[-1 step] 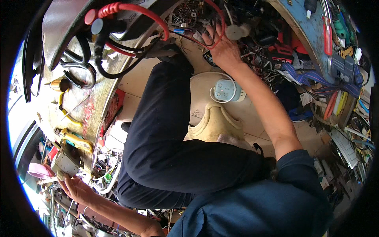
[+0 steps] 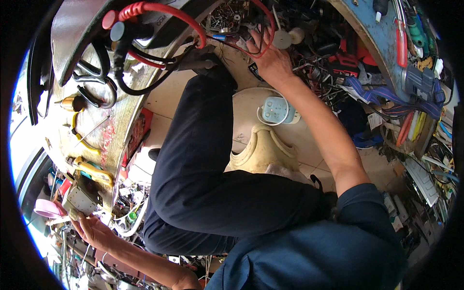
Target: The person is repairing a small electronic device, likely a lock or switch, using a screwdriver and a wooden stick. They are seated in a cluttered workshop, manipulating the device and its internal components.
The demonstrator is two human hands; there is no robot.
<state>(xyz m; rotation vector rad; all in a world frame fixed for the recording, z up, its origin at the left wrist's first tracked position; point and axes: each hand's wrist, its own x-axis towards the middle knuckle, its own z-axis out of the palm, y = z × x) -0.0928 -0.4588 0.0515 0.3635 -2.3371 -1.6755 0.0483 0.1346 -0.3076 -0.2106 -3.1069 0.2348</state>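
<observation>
My left hand [image 2: 94,233] is at the lower left, its thumb and fingers closed on the lower edge of a grey metal box [image 2: 81,199] with small holes in its face. A pink round dish [image 2: 48,209] lies beside that box. Far off at the top, my right hand [image 2: 274,62] reaches into a heap of small parts, fingers stretched forward and apart, with nothing visible in them. Its fingertips are partly hidden by a red cable [image 2: 272,29]. Next to these fingers is a pale round disc [image 2: 281,40]. A small blue piece [image 2: 219,37] lies left of them.
On the worn bench at left lie yellow-handled pliers [image 2: 94,173] and a yellow-handled tool [image 2: 86,145]. Thick test leads [image 2: 164,8] hang across the upper left. A pale blue power socket block [image 2: 276,110] and a cream plastic stool [image 2: 263,150] stand on the tiled floor.
My right hand has shifted slightly left, and the pale disc beside it has moved and turned a little. The left hand and the metal box stay where they were.
</observation>
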